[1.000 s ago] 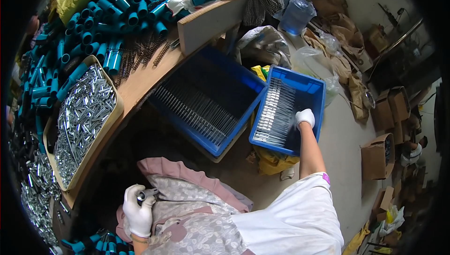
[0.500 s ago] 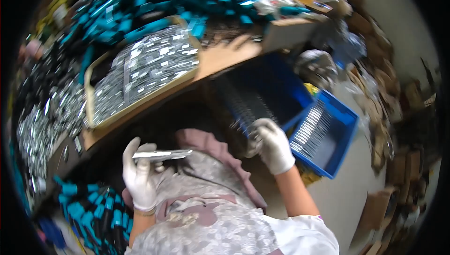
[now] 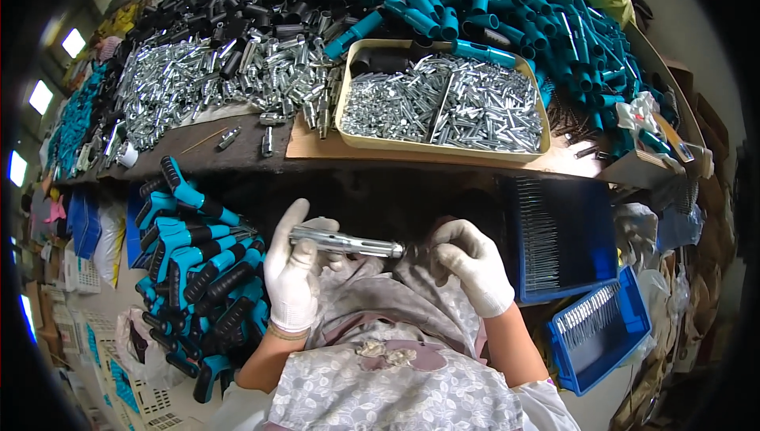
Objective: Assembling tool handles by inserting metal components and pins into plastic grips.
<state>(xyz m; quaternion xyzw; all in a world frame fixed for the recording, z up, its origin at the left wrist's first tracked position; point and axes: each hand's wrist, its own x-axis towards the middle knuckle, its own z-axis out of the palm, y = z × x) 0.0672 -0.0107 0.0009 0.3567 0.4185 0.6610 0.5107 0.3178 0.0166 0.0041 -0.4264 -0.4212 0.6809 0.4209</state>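
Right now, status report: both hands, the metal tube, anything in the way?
Left hand gripping metal tube. Right hand close to its right end, hold unclear. Teal-and-black handles heaped left of the left hand, not between them.

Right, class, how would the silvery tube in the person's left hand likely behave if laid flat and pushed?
The silvery tube would probably roll, since its body looks long and round. It looks metallic, so it is likely stiff rather than floppy. Its shiny surface may slip a little against the gloved left hand.
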